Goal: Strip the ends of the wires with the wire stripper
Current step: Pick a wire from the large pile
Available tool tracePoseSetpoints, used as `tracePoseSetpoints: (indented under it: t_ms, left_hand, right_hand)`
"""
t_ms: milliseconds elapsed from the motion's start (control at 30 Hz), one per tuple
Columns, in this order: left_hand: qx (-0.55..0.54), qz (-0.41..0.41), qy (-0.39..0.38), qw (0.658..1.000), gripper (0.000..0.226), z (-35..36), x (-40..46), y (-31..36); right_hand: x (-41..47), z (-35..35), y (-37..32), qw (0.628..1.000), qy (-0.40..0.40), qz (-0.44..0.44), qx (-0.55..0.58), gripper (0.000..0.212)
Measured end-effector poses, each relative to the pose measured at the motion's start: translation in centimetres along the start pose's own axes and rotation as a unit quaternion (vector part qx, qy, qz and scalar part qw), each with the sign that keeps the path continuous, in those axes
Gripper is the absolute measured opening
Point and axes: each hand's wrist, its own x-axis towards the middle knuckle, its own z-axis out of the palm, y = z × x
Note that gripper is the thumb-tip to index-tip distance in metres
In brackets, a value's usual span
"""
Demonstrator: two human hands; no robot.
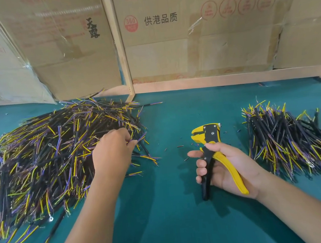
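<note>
So you've got that teal-green felt tabletop (175,218) with the big messy heap of black-jacketed wires with yellow and purple cores (42,162) on your left, and a smaller, tidier stack of the same black wires (286,138) on your right, probably the finished ones. Your left hand (112,155) is at the near edge of the big heap, fingers curled in pinching at a wire end; can't tell if it's got just one. Your right hand (229,169) is wrapped around the handles of the yellow-and-black wire stripper (211,147), head pointing up, jaws apart and nothing in them yet. These wires look light and floppy and they'll tangle, so I'd pinch the black jacket just behind the coloured cores and pull one free slowly. Tiny insulation scraps (180,146) are scattered by the tool.
</note>
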Motion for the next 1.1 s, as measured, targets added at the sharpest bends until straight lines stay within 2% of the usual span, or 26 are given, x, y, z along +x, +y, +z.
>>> tracePoseSetpoints:
  t_ms: [167,300,400,500,733,900,1100]
  left_hand:
    - [-0.115,0.080,0.031,0.990,0.014,-0.9,-0.5,1.8]
    - [-0.227,0.126,0.010,0.966,0.014,-0.9,-1.2,3.3]
    - [-0.282,0.087,-0.001,0.955,0.018,-0.9,-1.1,3.2]
    - [-0.332,0.038,-0.030,0.942,0.020,-0.9,-0.9,2.8]
    - [-0.487,0.000,-0.122,0.865,0.021,-0.3,-1.9,4.5]
    - [-0.561,-0.001,-0.167,0.811,0.022,0.3,-2.4,5.2]
    - [-0.590,-0.020,-0.175,0.788,0.021,0.4,-2.5,5.3]
  right_hand:
    - [0.0,0.1,0.0,1.000,-0.004,0.000,0.002,0.053]
    - [0.2,-0.1,0.1,1.000,-0.010,0.001,0.000,0.049]
    - [0.4,-0.5,0.2,1.000,-0.013,-0.004,-0.004,0.052]
    - [0.6,-0.7,0.3,1.000,-0.017,0.001,-0.009,0.064]
    - [0.6,-0.5,0.3,1.000,-0.010,-0.002,-0.012,0.068]
    - [0.2,0.0,0.2,1.000,-0.011,-0.005,-0.003,0.046]
    - [0.2,0.4,0.2,1.000,0.009,-0.007,-0.006,0.046]
